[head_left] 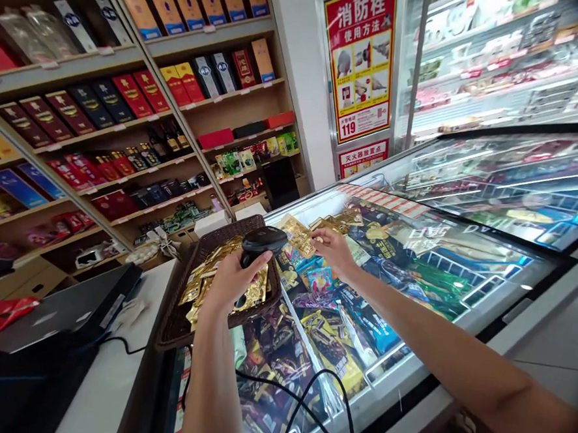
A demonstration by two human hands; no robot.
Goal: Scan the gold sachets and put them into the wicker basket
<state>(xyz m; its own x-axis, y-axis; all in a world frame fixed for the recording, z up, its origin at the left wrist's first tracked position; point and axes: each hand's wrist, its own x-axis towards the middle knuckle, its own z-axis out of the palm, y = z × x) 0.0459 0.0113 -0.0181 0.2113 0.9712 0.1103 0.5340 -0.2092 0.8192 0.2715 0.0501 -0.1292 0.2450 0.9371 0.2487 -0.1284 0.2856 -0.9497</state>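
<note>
My left hand is wrapped round the grip of a black handheld barcode scanner, its head pointing right. In my right hand a flat gold packet is pinched by its edge, just in front of the scanner's head. Beneath my left hand stands a dark brown woven basket with several gold packets in it. More gold packets lie on the freezer's glass, beyond my right hand. The print on the held packet is too small to read.
A glass-topped chest freezer full of wrapped ice creams stretches to the right. The scanner's black cable loops over its near end. On the left, a white counter bears a black machine. Shelves of boxed bottles stand behind.
</note>
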